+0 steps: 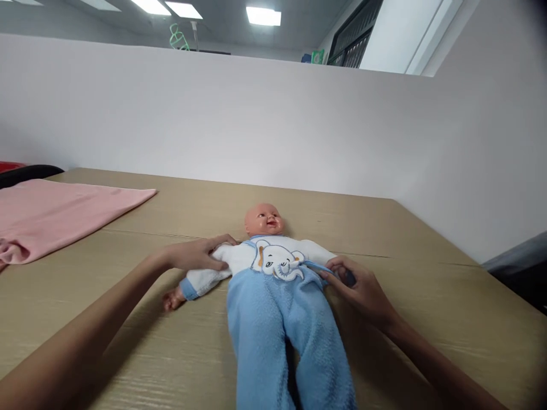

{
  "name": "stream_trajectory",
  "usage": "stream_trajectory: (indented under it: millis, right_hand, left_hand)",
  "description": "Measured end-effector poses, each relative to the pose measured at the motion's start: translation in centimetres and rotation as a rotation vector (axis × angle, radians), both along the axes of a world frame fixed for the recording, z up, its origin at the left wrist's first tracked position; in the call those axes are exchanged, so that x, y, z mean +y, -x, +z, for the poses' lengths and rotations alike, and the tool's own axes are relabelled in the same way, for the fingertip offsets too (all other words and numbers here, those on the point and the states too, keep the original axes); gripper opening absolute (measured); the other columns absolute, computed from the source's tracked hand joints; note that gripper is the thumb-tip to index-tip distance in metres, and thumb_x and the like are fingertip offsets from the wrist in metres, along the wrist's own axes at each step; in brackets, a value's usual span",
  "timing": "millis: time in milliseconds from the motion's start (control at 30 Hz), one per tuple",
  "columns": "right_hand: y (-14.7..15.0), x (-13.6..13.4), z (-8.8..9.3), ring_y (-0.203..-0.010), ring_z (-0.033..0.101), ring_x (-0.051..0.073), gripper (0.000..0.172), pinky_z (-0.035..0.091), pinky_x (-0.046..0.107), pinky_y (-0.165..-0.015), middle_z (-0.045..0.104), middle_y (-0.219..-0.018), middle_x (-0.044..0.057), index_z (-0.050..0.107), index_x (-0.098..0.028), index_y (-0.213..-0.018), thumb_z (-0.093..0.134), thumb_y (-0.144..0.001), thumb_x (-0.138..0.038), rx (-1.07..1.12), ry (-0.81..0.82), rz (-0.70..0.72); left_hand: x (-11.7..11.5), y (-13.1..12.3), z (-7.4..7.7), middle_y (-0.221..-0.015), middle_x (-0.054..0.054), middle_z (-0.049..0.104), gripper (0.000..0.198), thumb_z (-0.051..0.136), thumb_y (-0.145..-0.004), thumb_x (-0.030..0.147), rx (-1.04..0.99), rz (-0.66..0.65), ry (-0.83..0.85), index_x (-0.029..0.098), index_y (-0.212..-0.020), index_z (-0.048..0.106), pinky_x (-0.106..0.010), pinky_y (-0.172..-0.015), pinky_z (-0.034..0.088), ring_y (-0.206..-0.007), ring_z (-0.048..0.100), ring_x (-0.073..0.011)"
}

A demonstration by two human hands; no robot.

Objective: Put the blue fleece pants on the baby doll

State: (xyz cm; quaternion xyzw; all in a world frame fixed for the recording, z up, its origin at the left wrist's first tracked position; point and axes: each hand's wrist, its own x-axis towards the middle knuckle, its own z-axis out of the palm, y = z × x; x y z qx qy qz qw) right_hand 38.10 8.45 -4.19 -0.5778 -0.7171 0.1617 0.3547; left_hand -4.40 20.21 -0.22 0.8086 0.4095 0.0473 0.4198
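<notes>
A baby doll (265,219) lies on its back, head toward the far side. It wears a fleece romper (260,307) with white sleeves, light blue legs and an elephant face embroidered on the chest. My left hand (200,254) grips the white sleeve round the doll's upper arm, on the left of the picture. From that sleeve's blue cuff a small doll hand (173,299) sticks out. At the other side, my right hand (359,287) pinches a blue edge of the romper by the waist, pulling it taut. The doll's other hand is hidden behind my right hand.
The doll rests on a wooden table (149,353). A pink cloth (77,210) is spread at the left, bunched at its near edge. A white partition (239,125) rises behind the table and along the right. Something dark and grey (521,262) stands past the right edge.
</notes>
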Motion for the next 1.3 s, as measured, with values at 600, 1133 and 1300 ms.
stream_trajectory:
  millis: [600,1133,1300]
  right_hand:
    - [-3.9,-0.1,-2.8,-0.116,0.066,0.036,0.037,0.054,0.057,-0.104,0.073,-0.122,0.016,0.068,-0.018,-0.124,0.070,-0.094,-0.039,-0.227,-0.104,-0.158]
    - [0.9,0.6,3.1,-0.093,0.075,0.020,0.050,0.066,0.030,-0.083,0.077,-0.102,0.002,0.070,-0.027,-0.122,0.096,-0.080,-0.038,0.638,-0.015,0.031]
    - [2.5,0.6,2.5,-0.105,0.075,0.024,0.051,0.066,0.032,-0.080,0.073,-0.126,0.007,0.071,-0.027,-0.133,0.088,-0.085,-0.036,0.506,0.053,0.149]
  left_hand:
    - [-2.8,-19.6,0.8,-0.113,-0.014,0.078,0.036,0.068,-0.104,0.051,0.090,-0.229,-0.762,0.017,-0.114,0.074,-0.047,-0.098,0.047,-0.111,0.066,-0.0353]
    - [-1.7,-18.6,0.4,-0.116,-0.008,0.077,0.020,0.062,-0.110,0.039,-0.565,-0.523,-0.523,0.021,-0.116,0.070,-0.034,-0.100,0.049,-0.109,0.069,-0.0230]
    - [-2.0,-18.3,0.5,-0.104,-0.008,0.079,0.017,0.077,-0.101,0.036,-0.801,-0.435,-0.467,0.019,-0.099,0.075,-0.034,-0.097,0.052,-0.101,0.072,-0.0224]
